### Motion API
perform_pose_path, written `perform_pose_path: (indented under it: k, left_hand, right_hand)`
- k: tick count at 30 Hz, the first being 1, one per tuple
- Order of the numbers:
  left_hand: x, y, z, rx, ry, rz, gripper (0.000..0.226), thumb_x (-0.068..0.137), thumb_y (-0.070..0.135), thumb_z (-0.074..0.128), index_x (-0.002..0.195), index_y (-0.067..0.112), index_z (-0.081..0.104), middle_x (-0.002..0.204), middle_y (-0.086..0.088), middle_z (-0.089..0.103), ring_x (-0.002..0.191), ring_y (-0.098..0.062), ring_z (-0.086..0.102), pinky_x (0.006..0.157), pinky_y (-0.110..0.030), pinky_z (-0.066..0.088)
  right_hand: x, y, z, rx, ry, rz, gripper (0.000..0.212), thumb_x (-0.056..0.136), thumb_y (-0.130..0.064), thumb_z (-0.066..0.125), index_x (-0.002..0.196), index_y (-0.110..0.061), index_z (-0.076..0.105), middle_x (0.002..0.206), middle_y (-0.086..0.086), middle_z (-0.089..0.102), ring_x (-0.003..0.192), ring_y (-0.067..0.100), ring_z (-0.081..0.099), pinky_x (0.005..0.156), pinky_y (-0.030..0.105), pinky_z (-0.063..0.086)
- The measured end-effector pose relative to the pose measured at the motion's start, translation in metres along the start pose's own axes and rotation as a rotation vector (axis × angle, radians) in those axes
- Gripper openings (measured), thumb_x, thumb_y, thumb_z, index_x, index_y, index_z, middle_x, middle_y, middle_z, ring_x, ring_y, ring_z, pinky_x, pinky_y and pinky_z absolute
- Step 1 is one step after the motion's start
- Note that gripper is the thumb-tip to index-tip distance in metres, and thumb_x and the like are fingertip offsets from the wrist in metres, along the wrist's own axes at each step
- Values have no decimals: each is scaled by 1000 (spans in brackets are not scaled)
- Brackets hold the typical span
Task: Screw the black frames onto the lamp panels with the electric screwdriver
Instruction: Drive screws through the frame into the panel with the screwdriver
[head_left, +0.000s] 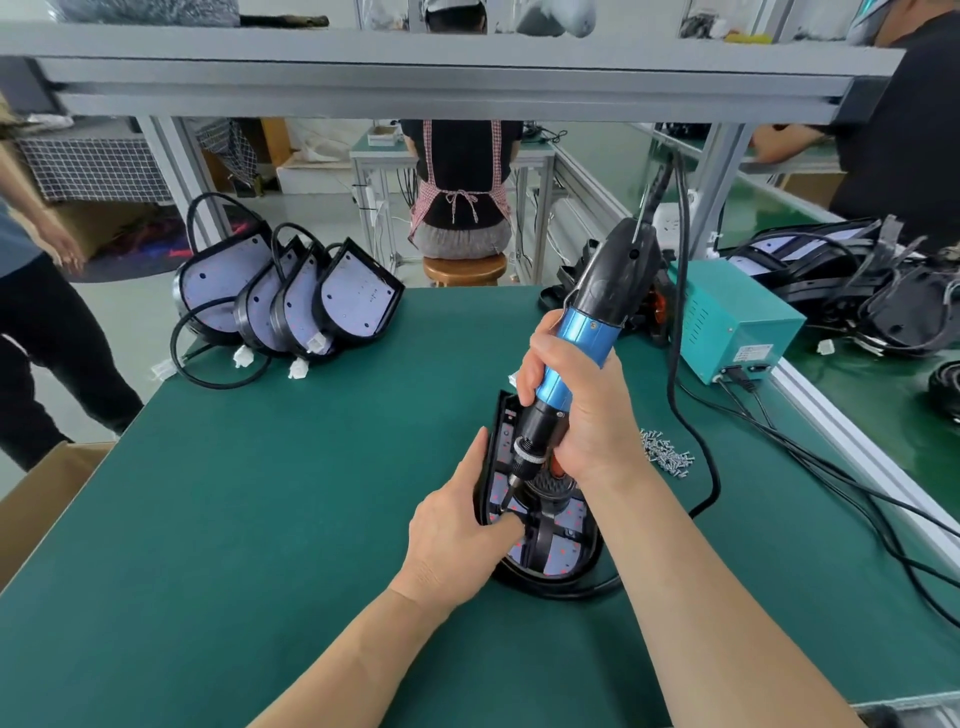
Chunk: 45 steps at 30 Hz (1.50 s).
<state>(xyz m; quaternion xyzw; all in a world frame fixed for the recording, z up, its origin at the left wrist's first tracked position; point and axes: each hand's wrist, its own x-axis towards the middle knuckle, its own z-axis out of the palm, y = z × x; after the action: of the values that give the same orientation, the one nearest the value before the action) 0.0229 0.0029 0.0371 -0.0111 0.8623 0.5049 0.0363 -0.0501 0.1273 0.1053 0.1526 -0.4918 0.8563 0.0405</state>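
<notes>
Right hand (582, 410) fingers wrap round the blue-and-black electric screwdriver (582, 332), bit down on the pale lamp panel (563, 553) in its black frame (498, 415) on the green counter (260, 493). Left hand (457, 530) fingers and thumb pinch the frame's left edge.

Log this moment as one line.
right hand: grips electric screwdriver, bit on lamp panel | left hand: grips panel edge | loose screws: right of panel

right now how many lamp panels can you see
5 lamp panels: four lean in a row at the back left, one lies under the hands. The tangled pile at the far right may hide more.
</notes>
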Motion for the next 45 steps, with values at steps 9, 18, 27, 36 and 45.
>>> perform_pose_path:
  k: [9,18,27,36,45]
  left_hand:
    - [-1,3,-1,8,-13,-2,94,64,44,52,153,51,22,80,22,64,82,-9,59,88,-31,51]
    - [-3,5,-2,-18,-19,-16,94,64,40,52,153,51,24,95,21,71,94,-7,64,95,-33,50]
    - [-3,1,-1,-63,-2,-11,90,64,37,55,151,45,32,105,26,71,105,-5,64,99,-35,49]
    - [-2,1,2,-97,52,-48,82,63,35,58,144,41,44,111,28,69,110,-4,63,102,-38,48]
    - [-3,1,3,-99,65,-51,74,63,34,57,136,47,49,105,32,70,99,4,65,96,-33,51]
  right_hand:
    - [-2,-2,-7,-4,-20,-26,17,80,-26,70,96,-22,67,60,5,51,52,20,48,61,29,44]
    - [7,-5,-13,95,119,8,30,73,-31,76,93,-15,61,62,4,50,50,18,46,53,25,42]
    - [13,-36,-72,357,474,37,26,88,-35,72,99,-14,61,69,-1,54,56,11,47,54,22,42]
    - [-22,-59,-173,219,975,123,30,91,-41,73,105,-22,56,92,2,60,63,12,63,56,25,54]
    - [-32,-41,-194,-156,1090,185,50,90,-38,74,124,-12,49,106,5,62,65,9,66,64,28,48]
